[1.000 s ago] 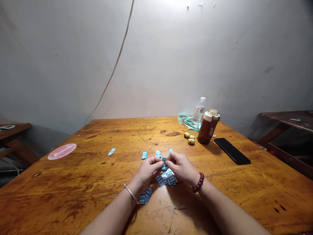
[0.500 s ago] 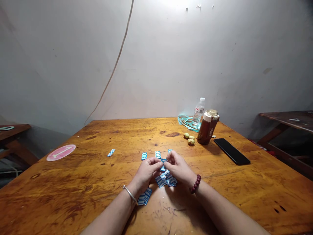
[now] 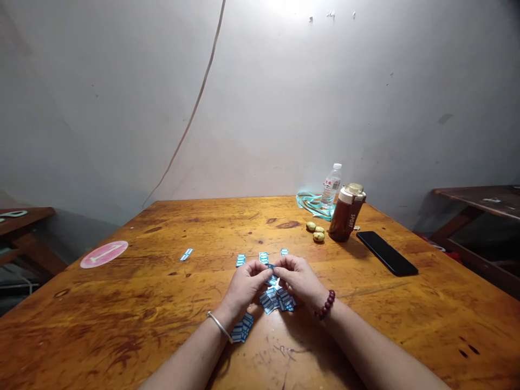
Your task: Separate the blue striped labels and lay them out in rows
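Between thumb and finger of my left hand (image 3: 245,283) and of my right hand (image 3: 299,277) is a small blue-and-white card (image 3: 271,266), pinched from both sides above the table. A loose heap of similar cards (image 3: 278,300) lies just below my hands. Another fanned pile (image 3: 242,327) is partly covered by my left wrist. Beyond my fingers sit three small groups, a left one (image 3: 241,260), a middle one (image 3: 264,257) and a right one (image 3: 284,252). Farther left lies a separate card (image 3: 186,254). The print is too small to read.
On the wooden table (image 3: 154,314), a black phone (image 3: 387,253) lies at right. Behind it stand a brown flask (image 3: 345,216) and a water bottle (image 3: 331,187), near a turquoise strap (image 3: 311,203) and three yellowish fruits (image 3: 319,236). A pink disc (image 3: 104,254) lies at left.
My hands stay together on the card, which is tilted and shows less of its face now. My right fingers have curled in closer to it. The whole view has shifted slightly.
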